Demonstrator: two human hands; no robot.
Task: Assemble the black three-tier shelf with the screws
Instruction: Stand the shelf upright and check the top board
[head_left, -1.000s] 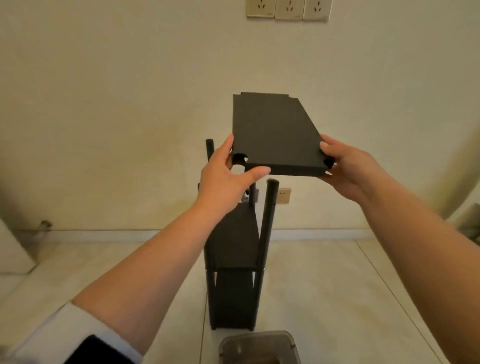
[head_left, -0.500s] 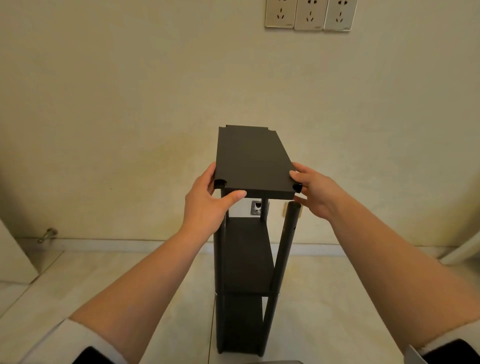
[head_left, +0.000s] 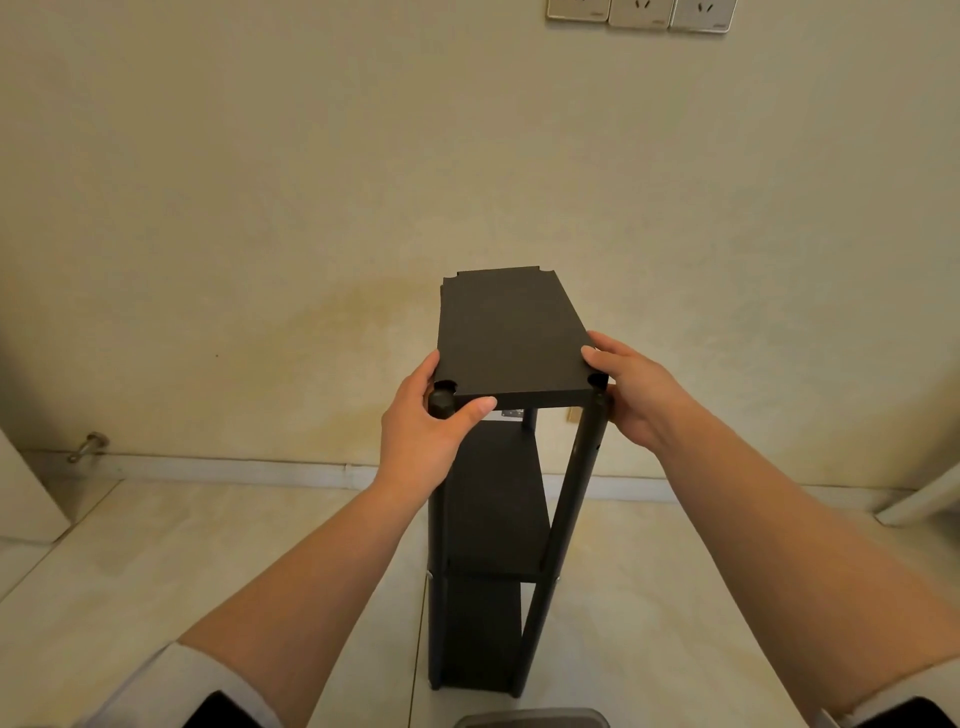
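A black top board (head_left: 506, 338) with notched corners lies level on the tops of the shelf's black posts (head_left: 579, 499). My left hand (head_left: 426, 431) grips its near left corner, thumb along the front edge, fingers round the post top there. At the near right corner my right hand (head_left: 631, 389) holds the board's edge beside the right post. Below, the frame (head_left: 493, 571) stands upright on the floor with a middle board (head_left: 496, 499) and a lower tier. No screws are in view.
The beige wall (head_left: 311, 208) stands right behind the shelf, with sockets (head_left: 641, 13) high up. A grey container's rim (head_left: 530, 719) shows at the bottom edge, in front of the shelf. A metal door stop (head_left: 88, 447) sticks out low at left. Light floor tiles surround the frame.
Both hands have lowered the top board from above the frame onto the post tops and levelled it. The posts now sit at the board's near corner notches.
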